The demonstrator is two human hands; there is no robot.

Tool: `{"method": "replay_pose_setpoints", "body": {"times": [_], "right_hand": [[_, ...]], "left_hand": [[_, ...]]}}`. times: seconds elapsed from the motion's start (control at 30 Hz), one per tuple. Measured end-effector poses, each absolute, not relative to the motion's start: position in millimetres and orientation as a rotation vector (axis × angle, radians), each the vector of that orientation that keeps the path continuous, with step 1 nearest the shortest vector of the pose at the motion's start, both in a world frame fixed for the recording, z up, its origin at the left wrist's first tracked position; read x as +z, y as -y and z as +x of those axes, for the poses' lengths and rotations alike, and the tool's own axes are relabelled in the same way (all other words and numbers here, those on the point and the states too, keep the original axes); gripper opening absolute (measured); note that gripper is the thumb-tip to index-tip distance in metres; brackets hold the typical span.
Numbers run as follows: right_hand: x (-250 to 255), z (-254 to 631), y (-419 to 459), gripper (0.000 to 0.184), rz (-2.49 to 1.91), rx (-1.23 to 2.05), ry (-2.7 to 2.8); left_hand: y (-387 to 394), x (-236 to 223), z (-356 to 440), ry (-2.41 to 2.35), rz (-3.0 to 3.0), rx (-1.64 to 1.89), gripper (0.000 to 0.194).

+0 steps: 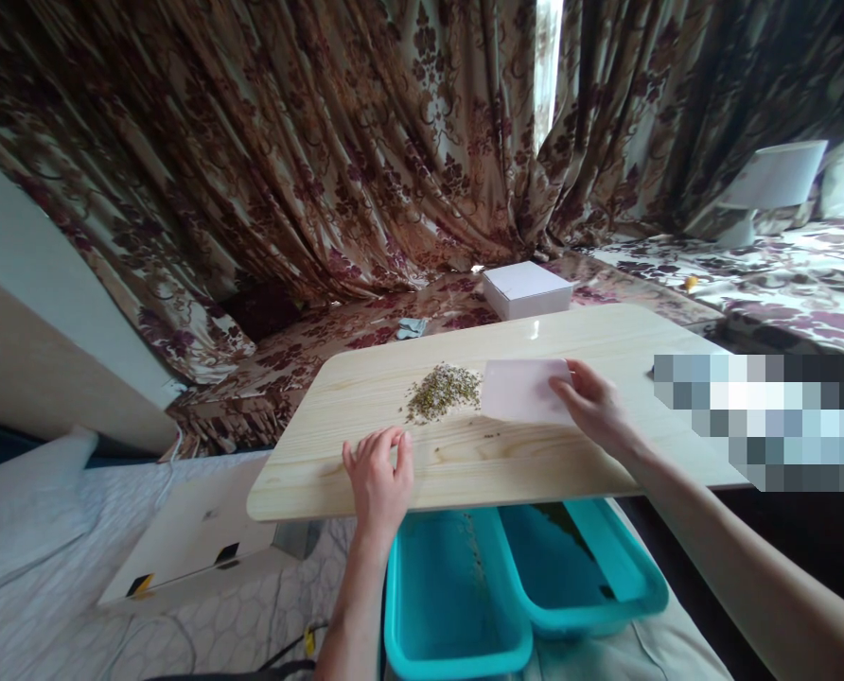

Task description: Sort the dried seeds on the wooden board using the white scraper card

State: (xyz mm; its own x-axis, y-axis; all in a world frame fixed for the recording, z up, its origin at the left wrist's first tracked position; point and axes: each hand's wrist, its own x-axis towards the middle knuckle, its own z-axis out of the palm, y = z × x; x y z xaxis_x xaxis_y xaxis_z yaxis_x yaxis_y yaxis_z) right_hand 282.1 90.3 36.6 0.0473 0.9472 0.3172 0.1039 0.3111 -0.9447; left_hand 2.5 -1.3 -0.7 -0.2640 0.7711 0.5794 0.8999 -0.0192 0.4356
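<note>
Heap of small green, dark and pale grains, on pale wood-grain tabletop. Right hand: fingers pinched on translucent whitish rectangular sheet, beside heap. Left hand: fingers loosely curled, half-open, empty.

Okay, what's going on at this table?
The right hand has its grip on a thin pale card, right beside a loose heap of small greenish bits on the tabletop. The left hand is on the heap's near side, fingers bent, holding nothing visible. Two turquoise tubs sit below the near edge.
</note>
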Motion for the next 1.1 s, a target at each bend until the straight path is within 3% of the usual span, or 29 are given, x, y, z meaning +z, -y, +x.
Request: {"method": "replay_pose_setpoints", "body": {"times": [0.93, 1.1], "right_hand": [[42, 276, -89, 0.031, -1.017, 1.007, 1.556], [56, 272, -90, 0.027, -0.923, 1.044, 1.549]], "left_hand": [[3, 3, 4, 2.124, -1.813, -1.189, 0.028], [2, 4, -1, 2.159, -1.749, -1.438, 0.040]]}}
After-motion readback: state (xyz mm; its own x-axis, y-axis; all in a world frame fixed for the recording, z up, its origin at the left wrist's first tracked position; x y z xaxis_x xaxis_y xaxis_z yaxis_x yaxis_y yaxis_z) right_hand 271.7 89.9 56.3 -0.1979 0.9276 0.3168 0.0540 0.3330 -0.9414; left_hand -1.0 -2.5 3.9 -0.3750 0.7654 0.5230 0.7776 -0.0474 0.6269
